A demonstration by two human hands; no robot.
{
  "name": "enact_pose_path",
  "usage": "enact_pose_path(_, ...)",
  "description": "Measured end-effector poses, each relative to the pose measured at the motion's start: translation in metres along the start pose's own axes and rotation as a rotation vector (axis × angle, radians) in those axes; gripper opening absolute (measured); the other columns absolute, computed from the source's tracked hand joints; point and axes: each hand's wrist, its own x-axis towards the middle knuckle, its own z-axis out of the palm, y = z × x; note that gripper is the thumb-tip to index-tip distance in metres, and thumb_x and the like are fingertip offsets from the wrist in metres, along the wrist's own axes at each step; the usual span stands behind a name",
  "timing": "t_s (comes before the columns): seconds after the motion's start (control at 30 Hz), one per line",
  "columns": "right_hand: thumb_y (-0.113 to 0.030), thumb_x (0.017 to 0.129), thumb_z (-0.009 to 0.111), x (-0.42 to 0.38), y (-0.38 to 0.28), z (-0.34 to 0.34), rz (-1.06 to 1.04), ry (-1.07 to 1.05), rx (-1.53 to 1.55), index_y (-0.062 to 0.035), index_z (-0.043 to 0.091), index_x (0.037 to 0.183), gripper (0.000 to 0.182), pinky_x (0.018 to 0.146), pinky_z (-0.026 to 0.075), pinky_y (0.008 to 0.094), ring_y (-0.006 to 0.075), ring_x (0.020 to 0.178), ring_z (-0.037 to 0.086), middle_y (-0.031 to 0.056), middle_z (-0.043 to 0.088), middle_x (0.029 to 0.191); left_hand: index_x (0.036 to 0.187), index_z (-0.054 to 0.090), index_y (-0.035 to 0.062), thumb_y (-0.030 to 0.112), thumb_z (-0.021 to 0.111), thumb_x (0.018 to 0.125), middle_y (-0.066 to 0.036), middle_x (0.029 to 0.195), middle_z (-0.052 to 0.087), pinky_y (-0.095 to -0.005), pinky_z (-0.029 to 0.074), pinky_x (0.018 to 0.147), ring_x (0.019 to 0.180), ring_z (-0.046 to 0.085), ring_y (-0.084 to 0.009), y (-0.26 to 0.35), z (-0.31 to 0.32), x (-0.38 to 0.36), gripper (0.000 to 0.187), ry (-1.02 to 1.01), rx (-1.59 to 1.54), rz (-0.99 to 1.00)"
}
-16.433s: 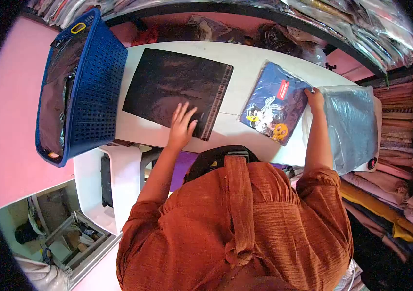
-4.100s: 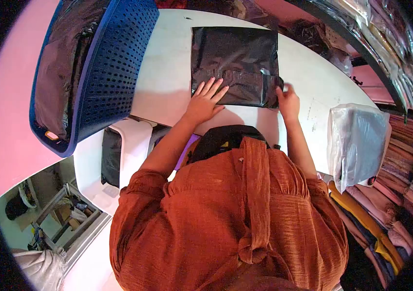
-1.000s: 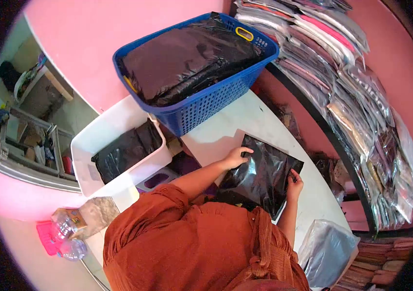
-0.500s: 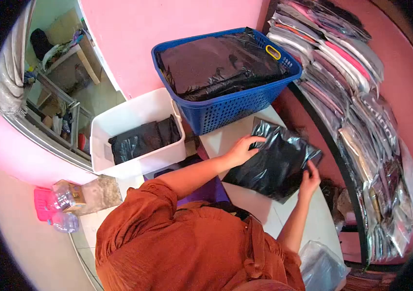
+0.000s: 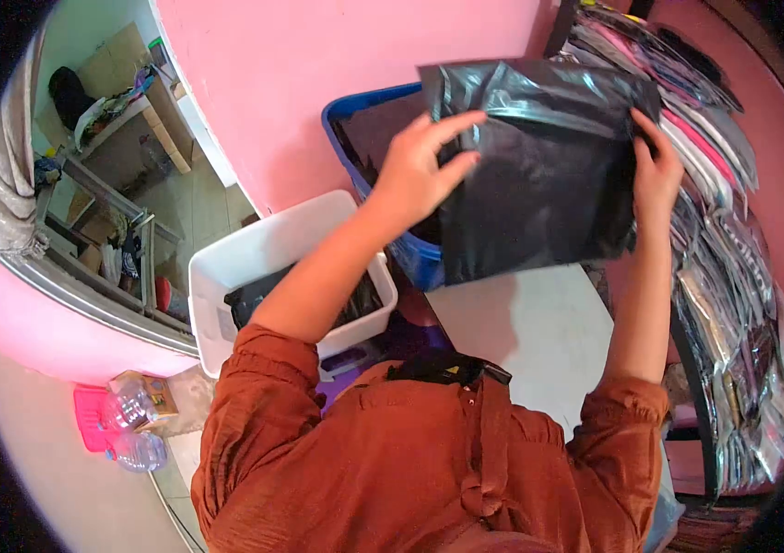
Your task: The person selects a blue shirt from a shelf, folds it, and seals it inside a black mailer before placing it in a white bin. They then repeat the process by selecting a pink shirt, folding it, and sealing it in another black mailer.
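Observation:
A flat black plastic package [image 5: 539, 184] is held up above the white table [image 5: 530, 323], in front of the blue basket [image 5: 355, 161]. My left hand [image 5: 424, 170] grips its left edge, with the thumb and a finger on the near face. At its upper right edge, my right hand [image 5: 657, 170] has its fingers on the plastic. The package hides much of the blue basket, which holds more black plastic. Lower left of it, a white bin [image 5: 295, 226] holds black packages, partly covered by my left forearm.
Stacks of clothes in clear plastic [image 5: 733, 276] fill a curved rack along the right. A pink wall [image 5: 254, 92] stands behind the basket. Clear bottles [image 5: 139, 452] and a pink basket [image 5: 90, 419] are on the floor at the left. Something purple lies below the white bin.
Both hands have lifted the black package off the table and up in front of the blue basket. The view has shifted slightly.

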Motion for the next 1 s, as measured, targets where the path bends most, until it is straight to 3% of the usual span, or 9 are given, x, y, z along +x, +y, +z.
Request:
enact_pose_path(0.17, -0.003, 0.076, 0.054, 0.052, 0.024, 0.138, -0.008, -0.119, -0.165, -0.0148, 0.069, 0.105, 0.035, 0.083, 0.048, 0.0317, 0.0266, 0.089, 0.065, 0.0140, 0.067, 0.099, 0.119, 0.061, 0.0070, 0.008, 0.070, 0.078, -0.013, 0.112, 0.062, -0.0295, 0.042, 0.092, 0.102, 0.056, -0.0166, -0.090, -0.049, 0.021, 0.042, -0.017, -0.065, -0.232)
enact_pose_path(0.27, -0.003, 0.075, 0.053, 0.049, 0.059, 0.217, 0.007, -0.180, -0.190, -0.0159, 0.070, 0.101, 0.034, 0.077, 0.051, 0.0378, 0.0312, 0.083, 0.065, 0.0158, 0.067, 0.091, 0.115, 0.063, 0.0119, 0.016, 0.070, 0.076, -0.019, 0.098, 0.064, -0.0363, 0.047, 0.081, 0.091, 0.062, -0.0322, -0.163, -0.056, 0.019, 0.040, -0.023, 0.059, -0.246)
enact_pose_path(0.4, -0.001, 0.075, 0.055, 0.021, 0.100, 0.291, 0.027, -0.317, -0.334, -0.0154, 0.071, 0.099, 0.033, 0.080, 0.051, 0.0401, 0.0330, 0.084, 0.064, 0.0165, 0.067, 0.091, 0.113, 0.065, 0.0139, 0.021, 0.070, 0.077, -0.017, 0.095, 0.066, -0.0381, 0.049, 0.081, 0.092, 0.063, -0.0316, -0.195, -0.066, 0.010, 0.037, -0.230, 0.306, -0.318)
enact_pose_path(0.47, -0.001, 0.075, 0.055, 0.019, 0.078, 0.299, 0.238, -0.473, -0.390, -0.0145, 0.071, 0.099, 0.032, 0.082, 0.051, 0.0401, 0.0328, 0.086, 0.064, 0.0168, 0.067, 0.092, 0.109, 0.067, 0.0158, 0.026, 0.070, 0.077, -0.015, 0.095, 0.067, -0.0402, 0.051, 0.079, 0.092, 0.064, -0.0308, -0.177, -0.071, 0.016, 0.034, -0.392, 0.538, -0.546)
enact_pose_path(0.6, -0.001, 0.076, 0.055, 0.021, 0.087, 0.313, 0.288, -0.500, -0.404, -0.0142, 0.072, 0.098, 0.030, 0.082, 0.051, 0.0400, 0.0333, 0.087, 0.064, 0.0171, 0.067, 0.092, 0.101, 0.069, 0.0159, 0.027, 0.070, 0.076, -0.012, 0.095, 0.067, -0.0415, 0.050, 0.078, 0.093, 0.063, -0.0265, -0.180, -0.076, 0.028, 0.028, -0.445, 0.677, -0.594)
enact_pose_path(0.73, 0.000, 0.076, 0.055, 0.022, 0.096, 0.324, 0.282, -0.517, -0.442, -0.0149, 0.072, 0.097, 0.031, 0.082, 0.051, 0.0388, 0.0334, 0.085, 0.064, 0.0175, 0.067, 0.089, 0.105, 0.068, 0.0145, 0.031, 0.067, 0.079, -0.011, 0.106, 0.064, -0.0426, 0.046, 0.086, 0.104, 0.059, -0.0243, -0.207, -0.075, 0.024, 0.032, -0.420, 0.861, -0.335)
enact_pose_path(0.8, -0.004, 0.079, 0.054, 0.027, 0.095, 0.329, 0.347, -0.602, -0.450, -0.0186, 0.071, 0.101, 0.031, 0.088, 0.047, 0.0435, 0.0332, 0.099, 0.061, 0.0158, 0.063, 0.110, 0.108, 0.067, 0.0100, 0.033, 0.065, 0.080, -0.012, 0.114, 0.060, -0.0479, 0.038, 0.098, 0.114, 0.053, -0.0232, -0.220, -0.069, 0.018, 0.036, -0.221, 0.860, -0.072)
enact_pose_path(0.93, -0.022, 0.085, 0.056, 0.023, 0.068, 0.332, 0.322, -0.653, -0.663, -0.0242, 0.064, 0.116, 0.032, 0.099, 0.035, 0.0558, 0.0358, 0.124, 0.043, 0.0142, 0.044, 0.138, 0.114, 0.063, 0.0070, 0.038, 0.060, 0.083, -0.015, 0.122, 0.056, -0.0560, 0.027, 0.104, 0.120, 0.048, -0.0246, -0.224, -0.069, 0.019, 0.044, -0.533, 0.816, -0.366)
enact_pose_path(1.0, -0.049, 0.087, 0.050, 0.016, 0.044, 0.338, 0.087, -0.586, -0.777, -0.0308, 0.050, 0.131, 0.048, 0.103, 0.017, 0.0668, 0.0376, 0.139, 0.016, 0.0101, 0.020, 0.152, 0.121, 0.057, 0.0033, 0.044, 0.053, 0.086, -0.017, 0.134, 0.048, -0.0622, 0.016, 0.105, 0.126, 0.044, -0.0232, -0.227, -0.065, 0.012, 0.054, -0.462, 0.890, -0.326)
